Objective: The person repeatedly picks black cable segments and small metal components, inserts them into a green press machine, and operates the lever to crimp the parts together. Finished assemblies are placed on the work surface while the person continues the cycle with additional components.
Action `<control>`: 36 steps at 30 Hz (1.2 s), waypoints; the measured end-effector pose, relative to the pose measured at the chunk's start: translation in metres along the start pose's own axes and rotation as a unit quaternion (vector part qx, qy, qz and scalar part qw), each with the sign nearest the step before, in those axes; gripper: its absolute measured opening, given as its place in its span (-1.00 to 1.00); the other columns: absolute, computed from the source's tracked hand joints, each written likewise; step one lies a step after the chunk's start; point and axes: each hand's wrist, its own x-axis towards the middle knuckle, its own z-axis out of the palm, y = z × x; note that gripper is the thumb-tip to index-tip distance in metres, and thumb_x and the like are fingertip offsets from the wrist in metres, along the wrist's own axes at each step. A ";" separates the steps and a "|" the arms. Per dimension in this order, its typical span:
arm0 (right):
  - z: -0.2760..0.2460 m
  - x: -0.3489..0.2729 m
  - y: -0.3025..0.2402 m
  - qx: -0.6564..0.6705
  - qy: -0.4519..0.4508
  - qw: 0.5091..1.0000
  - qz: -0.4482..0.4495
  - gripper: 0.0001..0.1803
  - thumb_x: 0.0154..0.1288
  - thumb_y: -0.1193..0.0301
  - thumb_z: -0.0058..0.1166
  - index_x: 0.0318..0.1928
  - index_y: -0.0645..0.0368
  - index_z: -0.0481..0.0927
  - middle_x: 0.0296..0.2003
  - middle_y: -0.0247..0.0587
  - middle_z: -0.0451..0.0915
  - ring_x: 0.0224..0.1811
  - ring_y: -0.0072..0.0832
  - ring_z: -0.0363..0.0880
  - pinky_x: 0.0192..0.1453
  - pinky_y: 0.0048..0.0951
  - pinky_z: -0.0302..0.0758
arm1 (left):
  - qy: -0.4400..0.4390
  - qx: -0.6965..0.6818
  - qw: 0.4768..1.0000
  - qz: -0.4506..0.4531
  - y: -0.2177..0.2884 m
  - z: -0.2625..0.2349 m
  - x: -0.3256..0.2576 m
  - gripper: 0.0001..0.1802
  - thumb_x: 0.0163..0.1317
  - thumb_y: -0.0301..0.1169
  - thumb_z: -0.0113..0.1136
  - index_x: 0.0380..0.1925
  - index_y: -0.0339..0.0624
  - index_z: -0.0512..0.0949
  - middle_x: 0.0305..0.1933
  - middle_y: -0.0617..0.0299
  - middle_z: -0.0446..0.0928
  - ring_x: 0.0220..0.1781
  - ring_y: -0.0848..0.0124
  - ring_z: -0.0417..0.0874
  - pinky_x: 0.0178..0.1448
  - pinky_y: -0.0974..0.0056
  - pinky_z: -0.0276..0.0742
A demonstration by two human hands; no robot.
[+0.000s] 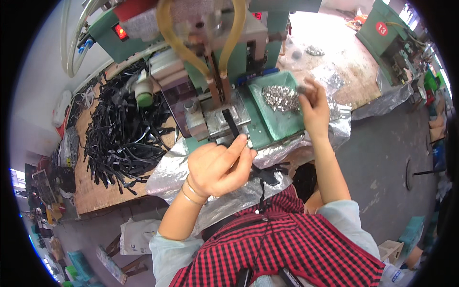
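Note:
My left hand (217, 167) is closed in a pinch on the near end of a black strap (232, 125). The strap's far end lies on the metal block (215, 122) of a green bench press, below its two copper-coloured arms (220, 88). At the right, my right hand (315, 106) is over the edge of a green tray (272, 129) that holds a heap of small silvery metal pieces (278, 98). Its thumb and forefinger are curled toward each other. A dark spot shows at the fingertips, but what they hold, if anything, is too small to tell.
A large pile of black straps (124, 129) covers the bench at the left. Yellowish hoses (174, 33) hang in front of the press. Crinkled silver sheeting (167, 174) drapes the bench's front edge. Another green machine (387, 33) stands at the far right.

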 end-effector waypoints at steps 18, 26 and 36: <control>0.003 -0.036 -0.010 -0.419 0.004 0.905 -0.075 -0.85 0.28 0.28 0.36 -0.25 0.07 0.74 -0.34 -0.20 0.76 -0.26 -0.19 0.76 -0.17 -0.19 0.61 | 0.156 0.102 0.943 -0.275 0.031 -0.094 -0.074 -0.88 0.39 -0.74 0.15 -0.16 -0.46 0.63 -0.09 -0.04 0.73 -0.22 0.33 0.75 -0.08 0.27 0.71; -0.001 -0.030 -0.009 -0.351 -0.046 0.928 -0.114 -0.89 0.27 0.45 0.34 -0.20 0.14 0.76 -0.26 -0.13 0.74 -0.15 -0.07 0.72 -0.04 -0.13 0.61 | -0.368 0.244 0.885 -0.146 -0.129 -0.100 -0.121 -0.70 0.05 -0.56 0.27 -0.18 -0.10 0.77 0.08 0.10 0.62 0.05 0.11 0.60 0.11 0.12 0.55; 0.001 -0.034 -0.009 -0.329 -0.031 0.937 -0.115 -0.86 0.37 0.55 0.24 -0.09 0.23 0.75 -0.19 -0.09 0.79 -0.12 -0.25 0.79 0.03 -0.32 0.62 | -0.179 0.259 0.912 -0.264 -0.185 -0.104 -0.102 -0.84 0.14 -0.50 0.34 -0.27 -0.20 0.59 -0.42 0.07 0.53 -0.32 0.04 0.62 -0.20 0.03 0.53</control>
